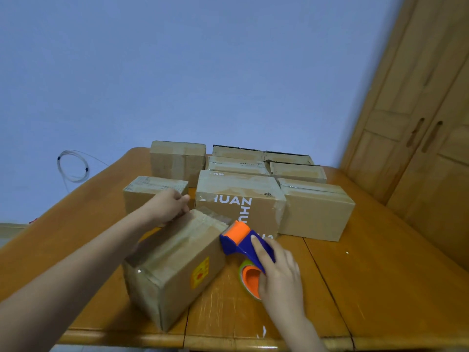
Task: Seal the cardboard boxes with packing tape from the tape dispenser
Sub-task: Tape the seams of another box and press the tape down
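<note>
right hand (278, 269) grips the blue and orange tape dispenser (247, 246), fingers curled over its blue body, the orange roller end touching the far right corner of the nearest cardboard box (175, 265). a roll of tape (250, 278) sits in the dispenser under the palm. left hand (167, 208) rests on the far left end of the same box, fingers curled over its edge. this box lies at an angle near the front edge of the tabletop (380, 275), tape running along its top seam and a yellow sticker (200, 273) on its right side. behind it stands a larger box with white lettering (241, 201), with more closed boxes (316, 209) beside and behind it. beyond the tabletop are a blue wall (203, 72), a coil of clear cable (73, 166) at the left and wooden doors (426, 123) at the right.
</note>
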`<act>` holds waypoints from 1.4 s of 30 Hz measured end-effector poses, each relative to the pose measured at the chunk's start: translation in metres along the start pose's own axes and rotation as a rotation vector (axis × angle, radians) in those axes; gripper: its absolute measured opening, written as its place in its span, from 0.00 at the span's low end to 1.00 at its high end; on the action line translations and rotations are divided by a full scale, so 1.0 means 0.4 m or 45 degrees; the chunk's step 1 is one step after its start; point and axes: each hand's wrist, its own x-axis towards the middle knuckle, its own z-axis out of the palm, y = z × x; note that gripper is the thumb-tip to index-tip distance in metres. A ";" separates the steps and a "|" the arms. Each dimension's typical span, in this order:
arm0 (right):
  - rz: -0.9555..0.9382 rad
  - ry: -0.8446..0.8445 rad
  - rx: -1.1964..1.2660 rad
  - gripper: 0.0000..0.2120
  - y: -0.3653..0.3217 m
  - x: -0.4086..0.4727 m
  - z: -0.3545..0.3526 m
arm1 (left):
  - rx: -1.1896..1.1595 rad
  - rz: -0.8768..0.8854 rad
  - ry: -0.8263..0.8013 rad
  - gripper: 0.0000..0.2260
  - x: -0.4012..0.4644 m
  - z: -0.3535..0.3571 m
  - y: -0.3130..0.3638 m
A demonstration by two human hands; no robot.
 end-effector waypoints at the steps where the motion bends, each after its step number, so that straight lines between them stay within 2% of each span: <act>1: 0.023 -0.018 0.005 0.47 -0.021 -0.003 0.002 | 0.125 0.011 -0.008 0.20 0.000 0.000 0.012; 5: 0.101 -0.067 0.089 0.48 -0.075 -0.018 0.003 | 0.501 0.040 -0.108 0.29 -0.023 0.038 0.049; 8: 0.145 -0.084 0.168 0.46 -0.087 -0.028 0.005 | 0.652 -0.007 -0.093 0.45 -0.031 0.083 0.033; 9: 0.155 -0.079 0.166 0.46 -0.090 -0.031 0.005 | 0.680 0.008 -0.062 0.47 -0.036 0.095 0.028; 13: 0.164 -0.131 0.152 0.48 -0.095 -0.036 0.002 | 0.668 0.116 0.029 0.41 -0.055 0.119 0.015; 16: 0.125 -0.195 0.098 0.51 -0.093 -0.033 -0.016 | 0.675 0.098 0.016 0.40 -0.055 0.119 0.013; 19: 0.127 -0.296 0.075 0.46 -0.086 -0.034 -0.040 | 0.685 0.084 0.020 0.41 -0.051 0.120 0.012; 25: 0.121 -0.434 -0.011 0.43 -0.091 -0.026 -0.068 | 0.714 0.104 0.031 0.42 -0.049 0.120 0.005; 29: 0.144 -0.494 -0.052 0.39 -0.086 -0.021 -0.096 | 0.757 0.087 -0.012 0.46 -0.049 0.121 0.006; 34: 0.171 -0.548 -0.119 0.38 -0.098 -0.010 -0.111 | 0.716 0.053 -0.052 0.49 -0.046 0.116 0.003; 42: 0.178 -0.600 -0.207 0.37 -0.105 -0.006 -0.142 | 0.691 0.055 -0.027 0.47 -0.057 0.118 0.005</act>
